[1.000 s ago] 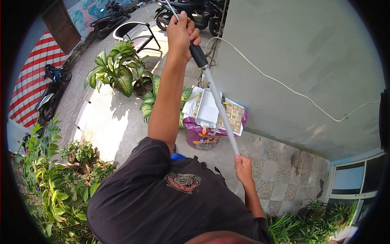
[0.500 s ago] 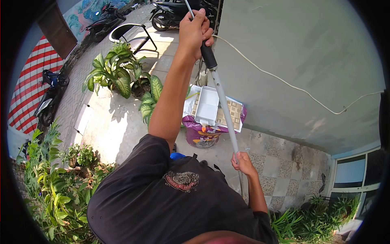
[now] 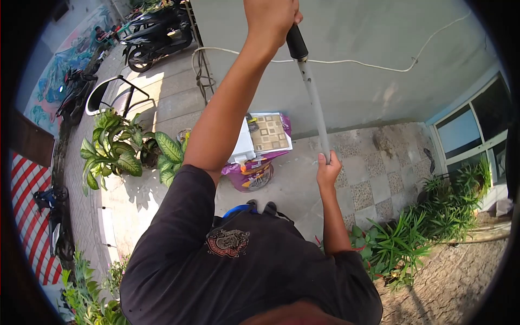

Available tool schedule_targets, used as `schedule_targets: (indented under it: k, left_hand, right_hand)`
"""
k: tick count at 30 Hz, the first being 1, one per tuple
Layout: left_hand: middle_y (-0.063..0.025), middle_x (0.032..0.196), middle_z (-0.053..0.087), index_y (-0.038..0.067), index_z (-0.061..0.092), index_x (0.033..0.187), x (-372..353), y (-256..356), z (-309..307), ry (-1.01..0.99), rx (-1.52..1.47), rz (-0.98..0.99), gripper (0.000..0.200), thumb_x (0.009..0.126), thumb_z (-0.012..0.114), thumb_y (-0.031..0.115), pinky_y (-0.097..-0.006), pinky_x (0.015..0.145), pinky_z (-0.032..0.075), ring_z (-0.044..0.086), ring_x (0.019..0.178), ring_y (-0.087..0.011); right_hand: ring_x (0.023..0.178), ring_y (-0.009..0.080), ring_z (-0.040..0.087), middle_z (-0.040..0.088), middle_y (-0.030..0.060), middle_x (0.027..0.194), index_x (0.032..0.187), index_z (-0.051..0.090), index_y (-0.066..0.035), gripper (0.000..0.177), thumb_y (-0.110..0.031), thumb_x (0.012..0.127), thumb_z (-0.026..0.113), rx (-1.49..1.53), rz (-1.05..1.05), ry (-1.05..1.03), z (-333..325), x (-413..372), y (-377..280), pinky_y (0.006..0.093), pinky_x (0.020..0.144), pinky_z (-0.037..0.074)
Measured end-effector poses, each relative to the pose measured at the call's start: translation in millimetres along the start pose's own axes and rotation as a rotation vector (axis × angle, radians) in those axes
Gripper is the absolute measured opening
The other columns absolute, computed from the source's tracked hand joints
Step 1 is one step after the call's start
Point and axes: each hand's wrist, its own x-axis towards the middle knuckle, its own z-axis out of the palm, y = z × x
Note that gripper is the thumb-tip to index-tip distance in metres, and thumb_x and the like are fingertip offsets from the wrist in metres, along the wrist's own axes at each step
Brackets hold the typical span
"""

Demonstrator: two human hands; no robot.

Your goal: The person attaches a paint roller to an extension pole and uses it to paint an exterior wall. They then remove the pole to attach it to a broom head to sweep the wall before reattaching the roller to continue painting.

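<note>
A grey extension pole (image 3: 314, 100) with a black collar (image 3: 297, 43) runs steeply up in front of me. My left hand (image 3: 271, 19), raised to the top edge of the view, is closed around it at the black collar; the part above is out of view. Lower down, my right hand (image 3: 329, 169) wraps round the grey tube near its lower visible end. Beyond my left forearm, a white plastic tray (image 3: 245, 143), partly hidden, lies beside a beige patterned tile (image 3: 271, 132). Both rest on top of a purple printed bag or bucket (image 3: 249, 180).
A plain grey wall (image 3: 357, 32) with a loose white cable (image 3: 368, 66) stands ahead. Potted plants (image 3: 122, 149) and a chair (image 3: 119, 97) are on the left, with motorbikes (image 3: 157, 38) behind. Green plants (image 3: 398, 244) and a window (image 3: 471, 127) lie to the right.
My view has turned to the right. The left hand is now higher in the view, partly cut off, and my right hand has moved up in the view. Both still hold the pole.
</note>
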Motion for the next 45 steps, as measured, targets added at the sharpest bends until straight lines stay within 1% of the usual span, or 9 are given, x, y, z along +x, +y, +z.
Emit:
schedule_targets:
  k: [5,13,16,20,22,25,29,40,45]
  left_hand:
    - [0.0036,0.052,0.032,0.012,0.038,0.082,19,-9,15,-0.086,-0.025,-0.042,0.028,0.104,0.042,0.030,-0.0248,0.030,0.030,0.031,0.036,-0.0073]
    - [0.0046,0.053,0.032,0.012,0.037,0.083,29,-31,38,-0.242,-0.053,-0.134,0.025,0.103,0.044,0.027,-0.0238,0.030,0.030,0.032,0.036,-0.0063]
    - [0.0048,0.054,0.032,0.013,0.038,0.083,31,-36,61,-0.280,-0.067,-0.134,0.026,0.103,0.044,0.027,-0.0234,0.031,0.030,0.031,0.036,-0.0058]
    - [0.0041,0.052,0.033,0.012,0.037,0.078,36,-49,101,-0.226,-0.068,-0.042,0.029,0.103,0.043,0.027,-0.0244,0.031,0.030,0.031,0.036,-0.0068]
    - [0.0039,0.051,0.033,0.012,0.037,0.078,39,-60,122,-0.193,-0.057,-0.001,0.030,0.103,0.043,0.027,-0.0251,0.031,0.030,0.031,0.036,-0.0072]
    - [0.0039,0.052,0.033,0.012,0.037,0.079,40,-82,150,-0.100,-0.034,-0.007,0.029,0.103,0.043,0.026,-0.0253,0.031,0.029,0.031,0.036,-0.0071]
    - [0.0041,0.052,0.032,0.013,0.037,0.080,47,-104,168,-0.084,-0.032,0.011,0.027,0.103,0.043,0.025,-0.0241,0.031,0.029,0.030,0.036,-0.0065]
    - [0.0050,0.051,0.031,0.014,0.038,0.078,65,-127,186,-0.184,-0.031,-0.010,0.028,0.103,0.043,0.026,-0.0224,0.030,0.028,0.029,0.036,-0.0054]
    - [0.0054,0.052,0.031,0.013,0.039,0.078,62,-136,204,-0.047,0.079,0.038,0.032,0.104,0.044,0.031,-0.0233,0.032,0.029,0.028,0.036,-0.0056]
  right_hand:
    - [0.051,0.0160,0.041,0.042,0.0056,0.052,0.068,0.050,0.000,0.055,-0.047,0.096,0.056,-0.048,0.098,0.058,-4,8,-3,0.0360,0.049,0.033]
    - [0.049,0.0087,0.036,0.039,-0.0014,0.054,0.061,0.043,-0.009,0.061,-0.055,0.101,0.042,0.571,0.454,-0.558,-19,20,10,0.0251,0.046,0.029]
    - [0.050,0.0080,0.036,0.039,-0.0016,0.055,0.065,0.046,-0.009,0.059,-0.056,0.100,0.043,0.652,0.411,-0.659,-33,48,25,0.0235,0.046,0.028]
    - [0.048,0.0105,0.037,0.041,-0.0010,0.055,0.069,0.050,-0.005,0.057,-0.055,0.098,0.049,0.497,0.268,-0.408,-54,92,47,0.0263,0.046,0.029]
    - [0.048,0.0138,0.040,0.043,0.0024,0.054,0.072,0.054,-0.002,0.056,-0.053,0.095,0.056,0.173,-0.048,-0.060,-68,118,42,0.0306,0.046,0.032]
    - [0.051,0.0141,0.042,0.041,0.0057,0.053,0.074,0.056,0.001,0.055,-0.051,0.092,0.061,-0.063,-0.096,0.129,-94,140,26,0.0336,0.049,0.035]
    - [0.052,0.0135,0.042,0.037,0.0078,0.052,0.072,0.056,0.001,0.059,-0.053,0.093,0.059,-0.008,0.010,-0.011,-115,165,52,0.0339,0.049,0.035]
    - [0.052,0.0082,0.034,0.039,-0.0029,0.056,0.062,0.041,-0.008,0.058,-0.050,0.102,0.045,0.666,0.243,-0.875,-130,226,85,0.0259,0.047,0.028]
    - [0.051,0.0104,0.036,0.041,-0.0003,0.055,0.065,0.045,-0.004,0.056,-0.048,0.100,0.051,0.462,0.062,-0.548,-134,240,91,0.0295,0.047,0.030]
